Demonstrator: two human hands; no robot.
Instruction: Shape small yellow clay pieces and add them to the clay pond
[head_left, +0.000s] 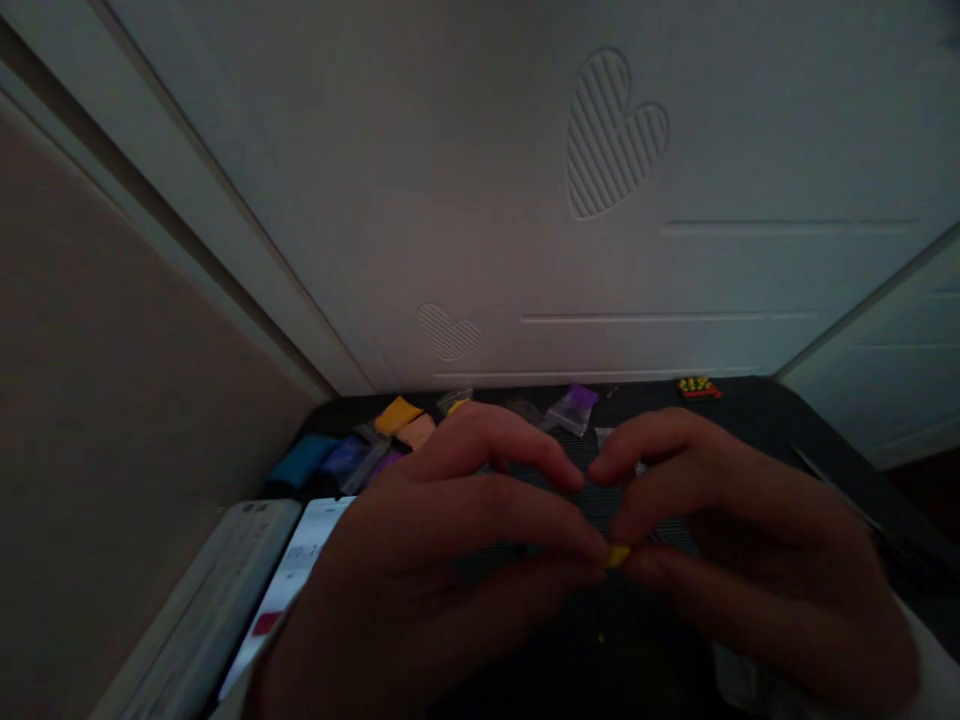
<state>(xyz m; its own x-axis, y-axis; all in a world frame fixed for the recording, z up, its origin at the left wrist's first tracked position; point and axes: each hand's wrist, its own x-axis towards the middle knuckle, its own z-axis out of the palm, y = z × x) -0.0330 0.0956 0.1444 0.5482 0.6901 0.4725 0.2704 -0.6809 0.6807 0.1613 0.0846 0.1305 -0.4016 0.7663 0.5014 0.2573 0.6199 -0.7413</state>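
A small yellow lump of what looks like modelling clay (618,556) sits between my two hands, over the dark table. My left hand (450,540) pinches it from the left with thumb and fingertips. From the right, my right hand (727,540) pinches the same lump between thumb and forefinger. The fingertips of both hands nearly meet. Below them a tiny yellow crumb (601,638) lies on the dark surface. Part of the table behind the fingers is hidden.
Several coloured packets lie at the back left, among them an orange packet (398,415) and a blue packet (302,459). A purple packet (577,400) and a small yellow-dotted piece (698,388) lie farther right. A lit phone (289,575) stands at left. Behind rises a white panel (480,200).
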